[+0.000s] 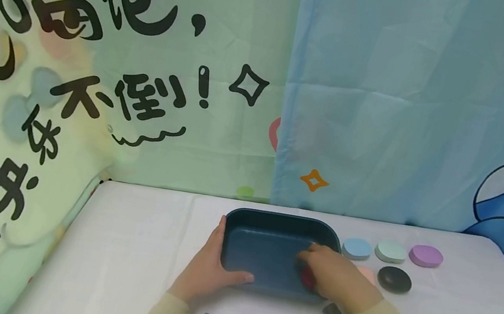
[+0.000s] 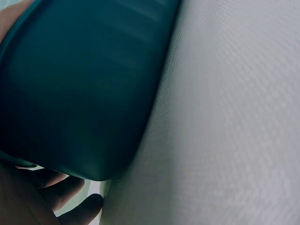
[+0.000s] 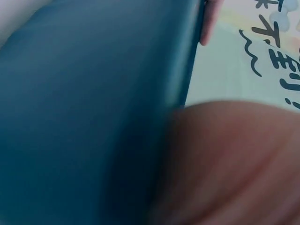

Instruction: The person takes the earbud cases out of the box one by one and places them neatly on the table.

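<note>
A dark blue rectangular tray (image 1: 263, 270) sits on the white table. My left hand (image 1: 212, 272) grips its left front corner, thumb over the front rim and fingers along the left side. The left wrist view shows the tray's outer wall (image 2: 93, 93) close up, with fingers (image 2: 63, 192) at its end. My right hand (image 1: 335, 273) reaches over the tray's right side, holding a dark red round piece (image 1: 308, 278) low inside the tray; the hand hides part of it. In the right wrist view that hand (image 3: 234, 164) is blurred beside the tray's inner wall.
Right of the tray lie a light blue disc (image 1: 356, 249), a pale green disc (image 1: 391, 251), a purple disc (image 1: 426, 256) and a black disc (image 1: 394, 280). A pink piece (image 1: 366, 274) is partly hidden behind my right hand. A printed curtain (image 1: 364, 114) hangs behind the table.
</note>
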Tool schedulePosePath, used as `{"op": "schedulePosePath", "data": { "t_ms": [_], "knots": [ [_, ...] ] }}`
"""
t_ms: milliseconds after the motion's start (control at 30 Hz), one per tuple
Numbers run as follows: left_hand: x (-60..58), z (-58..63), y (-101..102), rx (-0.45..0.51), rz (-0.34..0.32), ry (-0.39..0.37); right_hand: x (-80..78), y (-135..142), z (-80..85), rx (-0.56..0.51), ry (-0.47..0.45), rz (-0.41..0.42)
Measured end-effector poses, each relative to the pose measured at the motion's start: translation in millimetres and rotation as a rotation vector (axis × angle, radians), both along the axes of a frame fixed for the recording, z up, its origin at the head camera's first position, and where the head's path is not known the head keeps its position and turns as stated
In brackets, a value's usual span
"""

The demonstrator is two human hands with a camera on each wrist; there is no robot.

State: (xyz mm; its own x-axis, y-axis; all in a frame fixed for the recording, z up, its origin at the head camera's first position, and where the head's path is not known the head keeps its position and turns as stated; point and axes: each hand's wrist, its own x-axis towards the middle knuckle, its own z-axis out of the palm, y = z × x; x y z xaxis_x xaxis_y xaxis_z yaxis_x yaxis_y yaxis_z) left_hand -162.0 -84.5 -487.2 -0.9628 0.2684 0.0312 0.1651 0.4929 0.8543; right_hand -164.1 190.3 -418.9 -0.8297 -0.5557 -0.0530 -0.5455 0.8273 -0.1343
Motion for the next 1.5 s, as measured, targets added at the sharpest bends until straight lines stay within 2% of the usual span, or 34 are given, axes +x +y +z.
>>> {"op": "schedulePosePath", "data": {
  "t_ms": [367,700,1167,1500],
  "knots": [
    [2.5,0.4,0.2,-0.001,0.007,0.001,-3.9,1.8,-5.3,0.008,-0.069,-0.024],
    [2.5,0.3,0.7,-0.005,0.007,-0.003,-5.6,4.5,-8.7,-0.008,-0.038,-0.021],
    [3.0,2.6,0.9,-0.005,0.008,0.011,-4.0,13.0,-3.4,-0.063,-0.022,-0.049],
    [2.8,2.7,1.4,0.000,0.009,0.013,1.0,22.6,0.3,-0.144,-0.022,-0.075]
  ]
}}
